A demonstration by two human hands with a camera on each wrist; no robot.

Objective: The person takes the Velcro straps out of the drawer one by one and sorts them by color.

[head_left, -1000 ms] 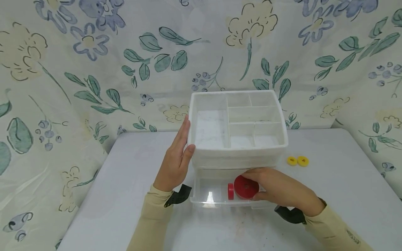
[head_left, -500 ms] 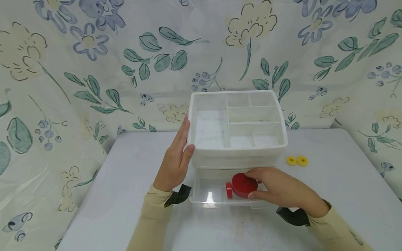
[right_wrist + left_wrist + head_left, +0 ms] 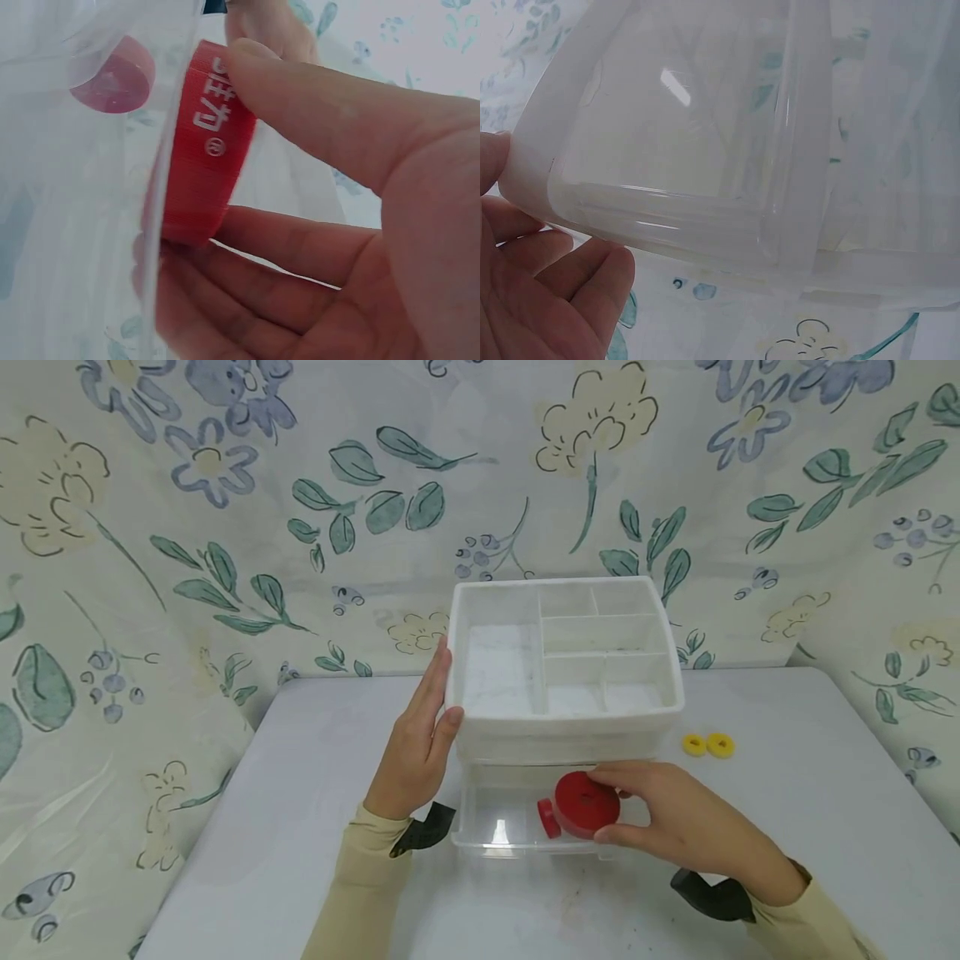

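Observation:
A white desktop organizer (image 3: 570, 727) stands on the table with its clear lower drawer (image 3: 495, 843) pulled out. My left hand (image 3: 412, 739) rests along the organizer's left side, fingers straight and thumb at the front corner; the left wrist view shows the fingertips touching the casing. My right hand (image 3: 675, 814) pinches a large red roll (image 3: 587, 806) by its rim, thumb in front and fingers behind, over the drawer's right half. White lettering marks the edge of the red roll (image 3: 206, 150) in the right wrist view. A small red disc (image 3: 549, 819) stands tilted on its edge beside it.
Two small yellow rings (image 3: 707, 745) lie side by side on the table right of the organizer. The organizer's top has several divided compartments (image 3: 606, 635). A floral curtain (image 3: 337, 527) hangs behind the white table (image 3: 315, 718).
My right hand has drawn back slightly to the right and exposes more of the red roll, which has tilted. The small red disc has tipped and shifted slightly left. My left hand stays put.

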